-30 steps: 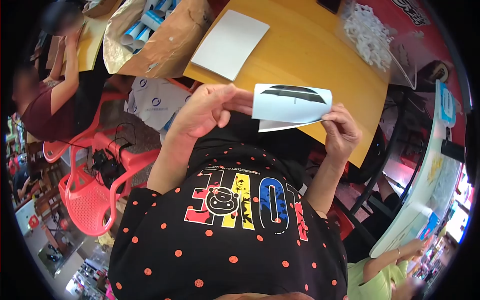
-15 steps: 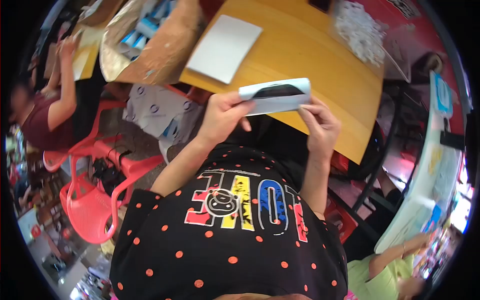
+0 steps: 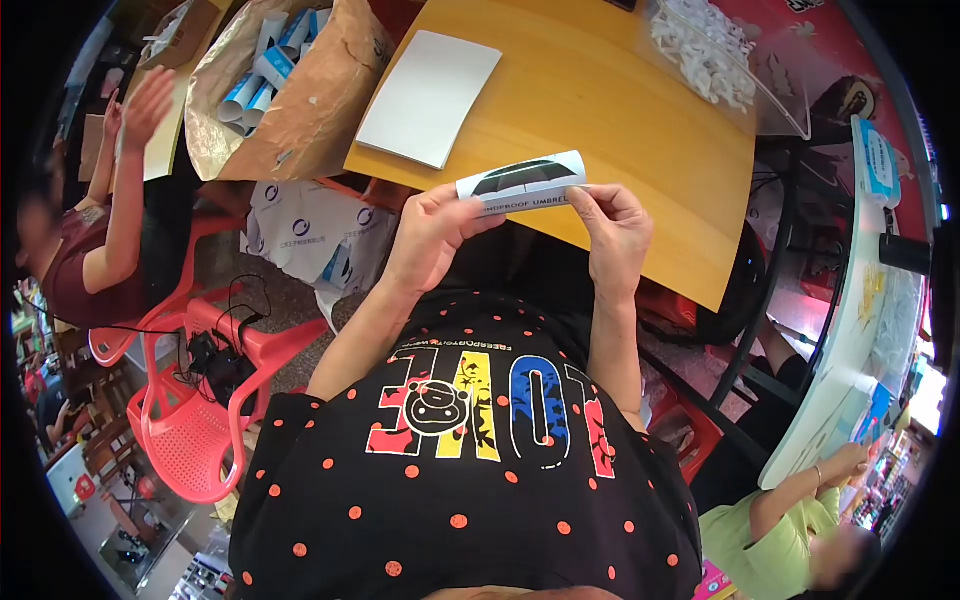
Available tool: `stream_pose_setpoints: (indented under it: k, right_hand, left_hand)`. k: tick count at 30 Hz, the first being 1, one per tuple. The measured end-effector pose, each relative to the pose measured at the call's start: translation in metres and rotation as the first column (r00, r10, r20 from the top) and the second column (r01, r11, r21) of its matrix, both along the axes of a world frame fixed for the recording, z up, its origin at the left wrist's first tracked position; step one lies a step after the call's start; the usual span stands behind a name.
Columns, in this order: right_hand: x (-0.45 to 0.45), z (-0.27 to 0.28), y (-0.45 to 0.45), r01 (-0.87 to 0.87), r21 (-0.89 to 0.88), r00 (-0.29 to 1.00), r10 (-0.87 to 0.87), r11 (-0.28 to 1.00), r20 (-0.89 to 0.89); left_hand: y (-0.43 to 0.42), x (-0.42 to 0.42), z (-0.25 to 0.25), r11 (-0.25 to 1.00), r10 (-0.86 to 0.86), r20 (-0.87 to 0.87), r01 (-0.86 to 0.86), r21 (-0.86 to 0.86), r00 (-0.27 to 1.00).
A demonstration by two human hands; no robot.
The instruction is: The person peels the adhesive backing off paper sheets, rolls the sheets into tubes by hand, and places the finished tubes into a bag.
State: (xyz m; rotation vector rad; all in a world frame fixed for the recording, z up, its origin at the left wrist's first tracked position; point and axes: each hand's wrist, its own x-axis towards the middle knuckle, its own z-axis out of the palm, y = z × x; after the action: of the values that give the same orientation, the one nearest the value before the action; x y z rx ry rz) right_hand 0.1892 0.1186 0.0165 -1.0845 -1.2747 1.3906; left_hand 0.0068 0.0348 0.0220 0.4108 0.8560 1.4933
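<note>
together, left hand (image 3: 432, 235), right hand (image 3: 616, 238) hold curled sheet (image 3: 522, 184)

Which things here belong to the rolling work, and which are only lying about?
Likely for the work:
printed sheet in left hand and right hand
stack of sheets
paper bag holding rolls

Likely just lying about:
black cables
red chair

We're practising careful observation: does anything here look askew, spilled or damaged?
Nothing looks spilled. The odd spot is the red chair on the person's left, where black cables lie tangled. The brown bag is heavily creased. The printed roll shows no visible tear.
</note>
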Motion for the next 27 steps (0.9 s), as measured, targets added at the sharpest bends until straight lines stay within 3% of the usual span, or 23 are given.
stream_pose_setpoints:
  k: [1,4,9,27]
  right_hand:
    - [0.000,0.000,0.000,0.002,0.000,1.000,-0.002,1.000,0.003]
    - [-0.002,0.001,0.003,-0.018,0.010,0.999,0.018,1.000,0.028]
    - [-0.011,0.007,0.008,-0.095,-0.131,0.981,0.070,0.987,-0.180]
    - [-0.008,-0.014,0.015,-0.152,-0.175,0.970,0.113,0.973,-0.215]
  left_hand:
    - [0.000,0.002,-0.001,1.000,0.011,-0.166,-0.011,0.000,0.986]
    - [0.002,0.004,-0.006,0.997,0.057,-0.188,-0.066,-0.042,0.980]
    - [0.003,0.001,-0.015,0.995,0.079,-0.166,-0.089,-0.054,0.983]
    - [0.004,-0.009,-0.019,0.999,0.026,-0.194,-0.033,-0.034,0.981]
